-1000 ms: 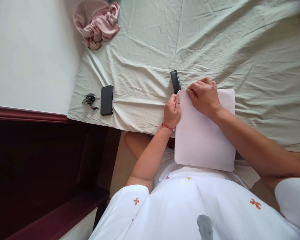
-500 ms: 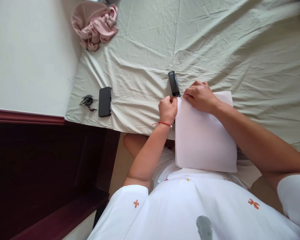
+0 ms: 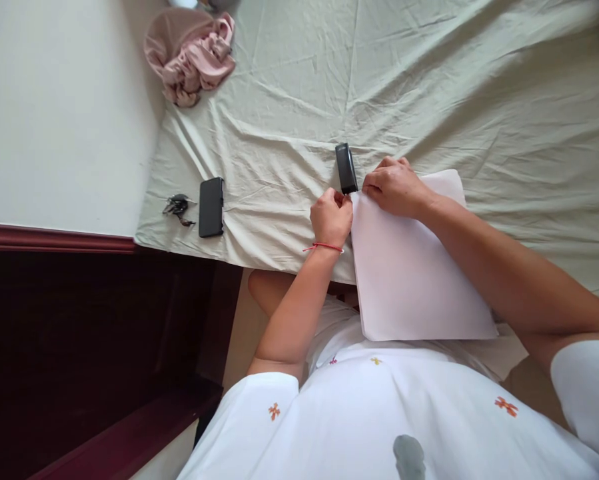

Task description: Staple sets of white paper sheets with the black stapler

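A stack of white paper (image 3: 414,273) lies at the near edge of the bed, partly overhanging onto my lap. My left hand (image 3: 330,217), with a red string at the wrist, pinches the stack's top left corner. My right hand (image 3: 394,187) presses and pinches the same corner from the right side. A small black stapler (image 3: 346,169) lies on the sheet just beyond that corner, close to both hands and apparently untouched.
The pale green bedsheet (image 3: 429,87) is wrinkled. A black phone (image 3: 211,207) and a bunch of keys (image 3: 178,206) lie near the bed's left corner. Crumpled pink cloth (image 3: 194,50) sits at the far left. A white wall (image 3: 54,113) and dark wooden frame (image 3: 79,320) are to the left.
The paper stack has turned slightly, its near end swinging right. Both hands have shifted a little left and closer together at the top left corner by the stapler.
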`<action>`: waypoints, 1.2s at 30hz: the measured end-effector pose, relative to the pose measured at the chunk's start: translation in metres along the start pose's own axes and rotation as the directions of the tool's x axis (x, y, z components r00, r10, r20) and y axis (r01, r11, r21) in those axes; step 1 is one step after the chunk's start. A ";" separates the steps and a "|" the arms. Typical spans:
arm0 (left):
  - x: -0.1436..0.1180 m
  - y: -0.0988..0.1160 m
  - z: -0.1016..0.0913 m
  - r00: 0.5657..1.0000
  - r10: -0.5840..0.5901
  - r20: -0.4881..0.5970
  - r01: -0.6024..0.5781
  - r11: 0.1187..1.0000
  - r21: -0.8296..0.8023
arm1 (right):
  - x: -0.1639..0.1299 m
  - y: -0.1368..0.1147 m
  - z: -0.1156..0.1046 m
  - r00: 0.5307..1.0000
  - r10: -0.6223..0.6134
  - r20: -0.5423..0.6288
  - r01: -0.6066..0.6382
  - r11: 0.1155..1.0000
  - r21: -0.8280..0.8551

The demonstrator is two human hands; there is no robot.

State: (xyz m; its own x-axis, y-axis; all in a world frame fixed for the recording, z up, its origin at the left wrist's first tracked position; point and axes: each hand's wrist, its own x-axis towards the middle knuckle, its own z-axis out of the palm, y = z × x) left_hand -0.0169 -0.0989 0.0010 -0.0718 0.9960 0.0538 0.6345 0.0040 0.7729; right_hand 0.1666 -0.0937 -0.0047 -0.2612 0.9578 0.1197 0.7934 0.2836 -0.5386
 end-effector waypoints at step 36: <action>-0.010 -0.029 -0.023 0.844 0.468 0.260 -0.528 0.808 0.261 | 0.000 -0.015 -0.013 0.995 0.042 0.096 -0.040 0.999 -0.020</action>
State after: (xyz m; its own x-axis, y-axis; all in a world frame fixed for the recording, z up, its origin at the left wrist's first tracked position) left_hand -0.0524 -0.1107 -0.0068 0.4367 0.8662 0.2431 0.7513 -0.4997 0.4310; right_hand 0.1618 -0.0977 0.0143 -0.2791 0.9601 0.0164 0.8139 0.2456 -0.5265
